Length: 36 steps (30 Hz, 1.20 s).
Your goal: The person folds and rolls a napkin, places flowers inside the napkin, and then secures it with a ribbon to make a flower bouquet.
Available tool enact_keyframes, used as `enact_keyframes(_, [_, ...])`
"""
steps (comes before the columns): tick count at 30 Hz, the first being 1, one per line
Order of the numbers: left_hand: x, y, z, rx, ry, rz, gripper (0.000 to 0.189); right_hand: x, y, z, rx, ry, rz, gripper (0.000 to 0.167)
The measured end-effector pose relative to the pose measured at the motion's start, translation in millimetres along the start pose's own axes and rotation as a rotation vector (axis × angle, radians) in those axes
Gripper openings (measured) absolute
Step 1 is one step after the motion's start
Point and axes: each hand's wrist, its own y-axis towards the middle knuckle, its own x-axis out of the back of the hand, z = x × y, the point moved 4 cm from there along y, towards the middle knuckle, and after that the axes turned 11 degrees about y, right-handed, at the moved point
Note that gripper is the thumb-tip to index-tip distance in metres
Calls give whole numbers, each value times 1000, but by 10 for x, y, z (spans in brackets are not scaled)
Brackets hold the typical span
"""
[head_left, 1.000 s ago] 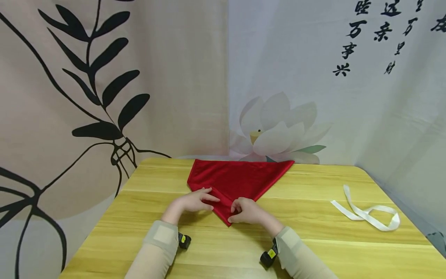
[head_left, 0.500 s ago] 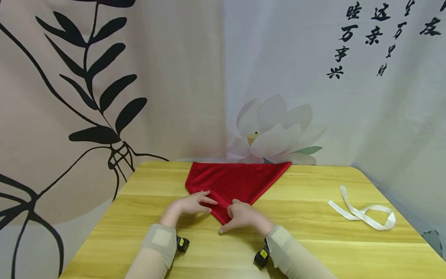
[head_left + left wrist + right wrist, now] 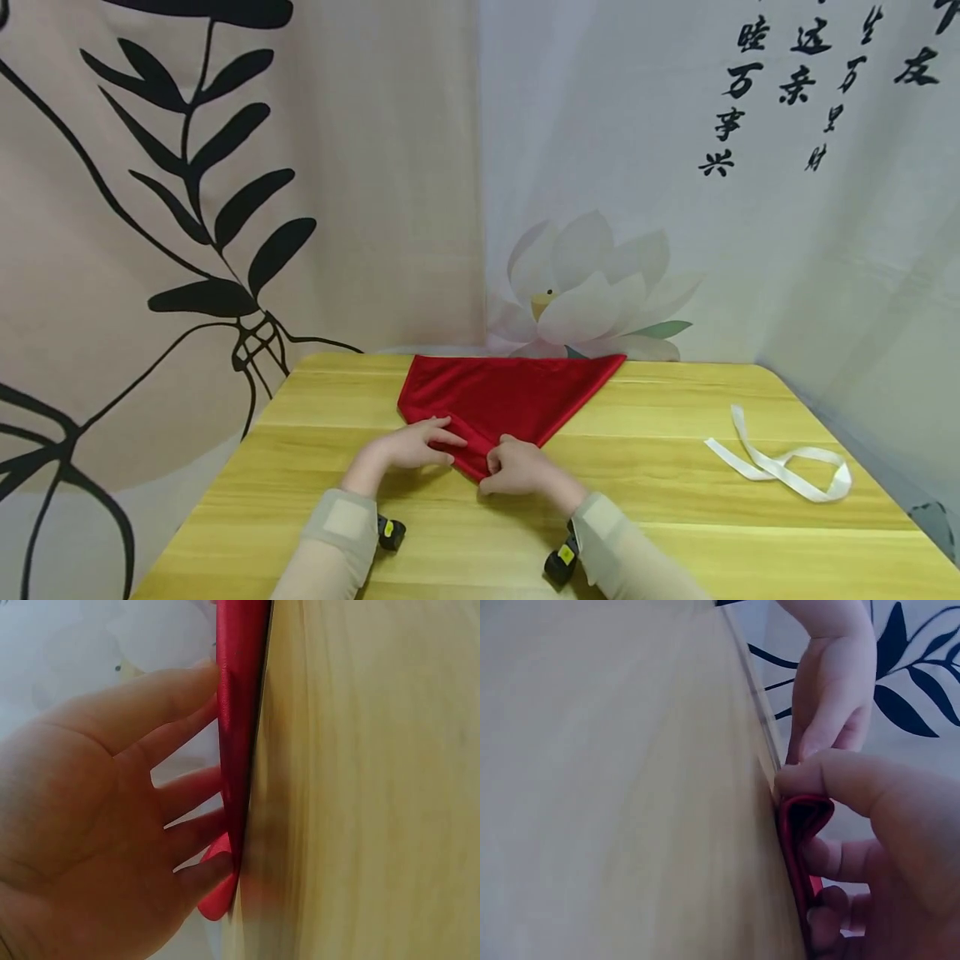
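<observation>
I find the left hand (image 3: 408,446) with fingers spread, their tips resting on the near left edge of the cloth; it appears to steady the edge rather than grip it. I find the right hand (image 3: 520,467) pinching the cloth's near point, where the right wrist view shows a rolled fold (image 3: 826,810) between thumb and fingers.

The red velvety cloth (image 3: 502,392) lies as a broad, folded piece on the wood-grain surface (image 3: 675,483), its near point towards the person and its long side along the far edge; whether it overhangs there I cannot tell.

Risks, in my judgement: the fold is loose and hollow, so a relaxed pinch could let it spring open; the left fingertips bear on one edge only, so a tug by the right hand could skew the cloth or drag a crease across it; uneven tension between the hands could set the fold crooked; a push away from the person could send the far side over the edge; the nap may slide readily on the smooth wood.

The white ribbon (image 3: 813,493) lies looped to the right, well apart from both hands; I rate its chance of snagging as low.
</observation>
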Motion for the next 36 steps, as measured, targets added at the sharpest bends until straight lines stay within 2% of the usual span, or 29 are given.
enact_keyframes(5, [-3, 21, -26, -41, -11, -47, 38, 16, -1, -35, 25, 35, -13, 32])
enact_keyframes(11, [83, 47, -122, -110, -24, -131, 36, 80, 28, -18, 65, 73, -22, 31])
enact_keyframes(15, [117, 50, -151, -119, -5, -106, 40, 131, 22, 36, 76, 53, -58, 32])
enact_keyframes(19, [110, 52, -153, -127, 3, -69, 45, 167, -22, 107, 110, -50, -137, 33])
enact_keyframes(22, [85, 56, -137, -118, 5, -51, 46, 161, -52, 129, 109, -95, -162, 31])
enact_keyframes(32, [41, 53, -106, -101, -9, -51, 45, 147, -101, 145, 112, -53, -180, 29])
enact_keyframes(36, [21, 60, -91, -86, 26, -58, 45, 143, -108, 128, 111, -27, -188, 29])
